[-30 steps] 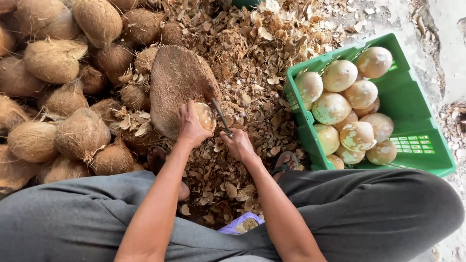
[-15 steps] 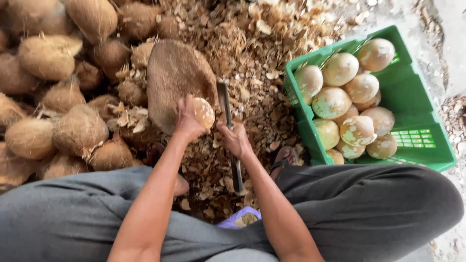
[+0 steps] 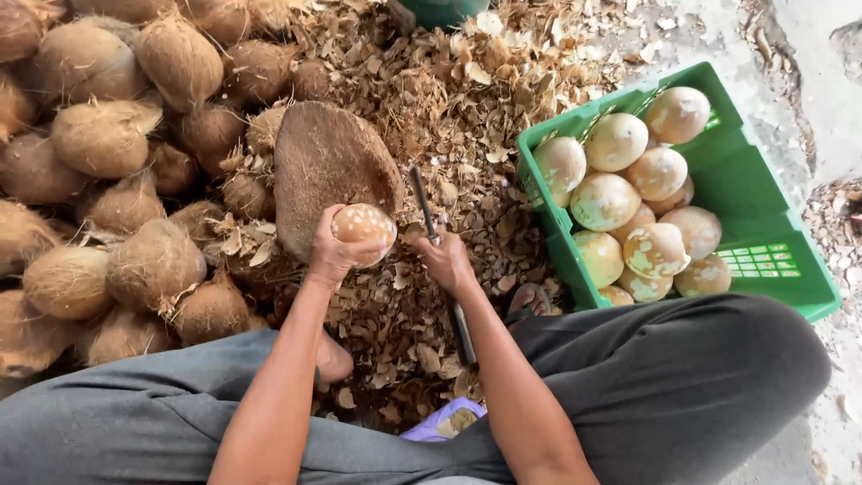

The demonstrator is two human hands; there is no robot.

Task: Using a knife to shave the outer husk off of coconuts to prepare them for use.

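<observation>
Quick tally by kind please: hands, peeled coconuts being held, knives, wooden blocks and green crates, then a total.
Hands: 2, left hand and right hand
Held coconut: 1
Knife: 1
Block: 1
Crate: 1
Total: 6

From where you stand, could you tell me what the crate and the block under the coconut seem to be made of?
The crate looks like moulded plastic: even bright green, smooth, with a slotted wall. The block seems to be rough, matt brown wood, though its fibrous surface leaves that open. The left hand holds the coconut against it.
</observation>
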